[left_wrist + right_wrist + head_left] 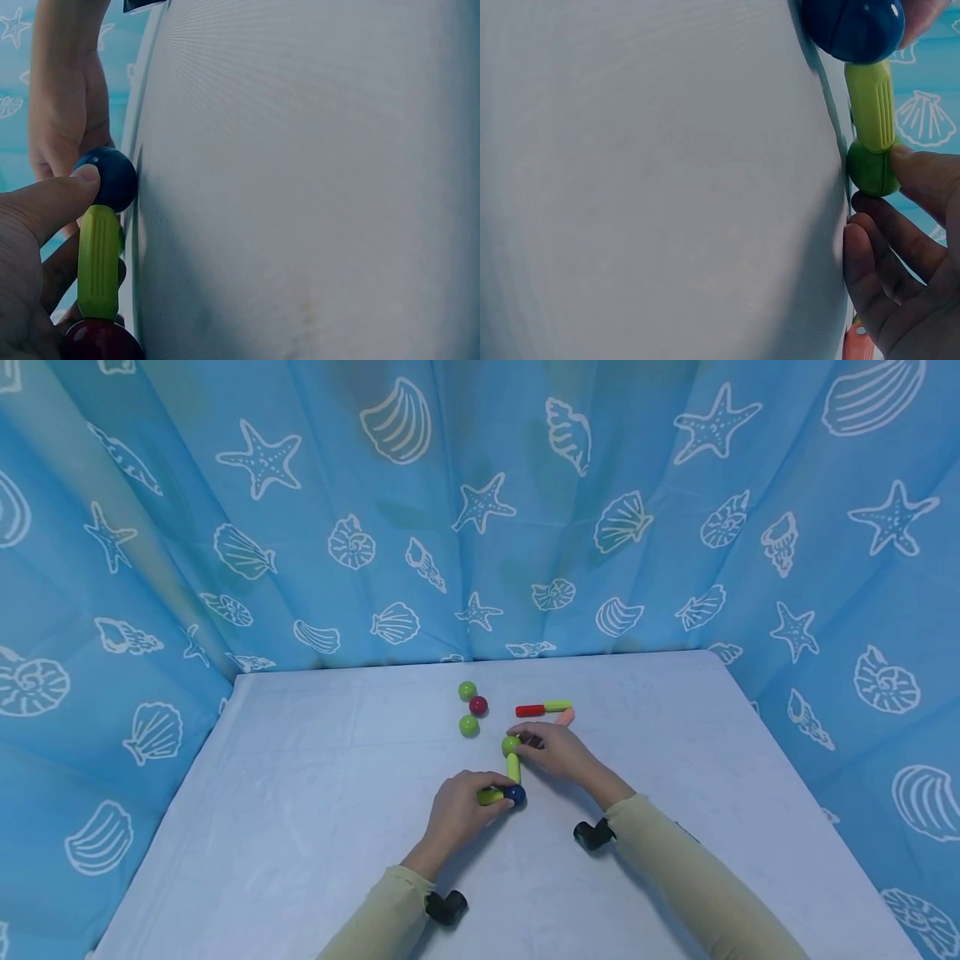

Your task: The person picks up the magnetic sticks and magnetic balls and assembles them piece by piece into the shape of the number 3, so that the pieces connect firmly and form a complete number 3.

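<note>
Left hand [459, 810] pinching: thumb pressed to the glossy dark blue ball [514, 794], fingers curled behind. Ball lies right at the thumb tip. A ridged yellow-green rod [99, 262] runs from that ball back within the left hand, its other end meeting a shiny dark red ball [103, 343], partly cut off in the left wrist view.

Second ridged yellow-green rod [513, 768] leads away from the blue ball on its far side, bridging the two hands; far end at a bright green ball [511, 744]. Right hand [553, 750] pinches this green ball between thumb and fingertips, remaining fingers bent below. Whether held pieces touch the white cloth [337, 827]: cannot tell.

Farther out: loose green ball [468, 726]; salmon-pink rod [566, 717] just beyond the right hand, near end hidden by it; red rod [529, 711] in line with a lime rod [558, 706]; red ball [478, 706]; farthest green ball [467, 691] close beside it.

Backdrop: blue curtain [517, 560], white shell and starfish print.
</note>
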`<state>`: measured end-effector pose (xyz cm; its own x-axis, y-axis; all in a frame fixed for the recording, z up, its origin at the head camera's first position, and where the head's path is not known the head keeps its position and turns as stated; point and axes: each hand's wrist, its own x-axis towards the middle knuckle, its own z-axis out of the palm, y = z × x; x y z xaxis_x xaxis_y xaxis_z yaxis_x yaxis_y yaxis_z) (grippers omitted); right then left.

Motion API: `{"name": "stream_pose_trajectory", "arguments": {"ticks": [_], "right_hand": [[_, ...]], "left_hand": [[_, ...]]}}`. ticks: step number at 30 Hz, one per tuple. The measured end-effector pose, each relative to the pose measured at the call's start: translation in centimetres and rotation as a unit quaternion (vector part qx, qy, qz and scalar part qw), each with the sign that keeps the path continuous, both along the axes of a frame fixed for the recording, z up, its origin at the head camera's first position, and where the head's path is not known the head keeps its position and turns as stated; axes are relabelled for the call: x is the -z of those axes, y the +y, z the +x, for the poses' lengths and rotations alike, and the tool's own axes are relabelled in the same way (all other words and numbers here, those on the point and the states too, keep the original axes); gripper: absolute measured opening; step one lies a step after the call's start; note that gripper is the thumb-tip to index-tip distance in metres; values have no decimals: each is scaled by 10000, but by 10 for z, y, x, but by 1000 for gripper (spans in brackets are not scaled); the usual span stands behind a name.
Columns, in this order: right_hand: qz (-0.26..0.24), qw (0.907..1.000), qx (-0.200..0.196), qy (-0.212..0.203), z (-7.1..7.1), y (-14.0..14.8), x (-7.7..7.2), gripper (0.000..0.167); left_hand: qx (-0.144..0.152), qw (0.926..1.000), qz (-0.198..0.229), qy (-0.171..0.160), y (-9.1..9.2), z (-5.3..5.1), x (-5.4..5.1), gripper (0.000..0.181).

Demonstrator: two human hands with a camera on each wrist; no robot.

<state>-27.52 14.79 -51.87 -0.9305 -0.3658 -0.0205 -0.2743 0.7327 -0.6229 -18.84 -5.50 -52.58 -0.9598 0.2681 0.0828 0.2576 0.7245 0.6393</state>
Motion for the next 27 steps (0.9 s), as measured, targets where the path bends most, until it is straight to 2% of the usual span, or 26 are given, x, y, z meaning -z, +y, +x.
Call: {"name": "stream_pose_trajectory", "arguments": {"ticks": [19, 27], "right_hand": [[-131, 9998, 50, 109, 3, -1, 2, 34], [-194, 9996, -61, 215, 3, 0, 4, 33]], "left_hand": [[-14, 10000, -15, -63, 2, 0, -1, 28], [-67, 9999, -27, -94, 3, 0, 0, 28]]}}
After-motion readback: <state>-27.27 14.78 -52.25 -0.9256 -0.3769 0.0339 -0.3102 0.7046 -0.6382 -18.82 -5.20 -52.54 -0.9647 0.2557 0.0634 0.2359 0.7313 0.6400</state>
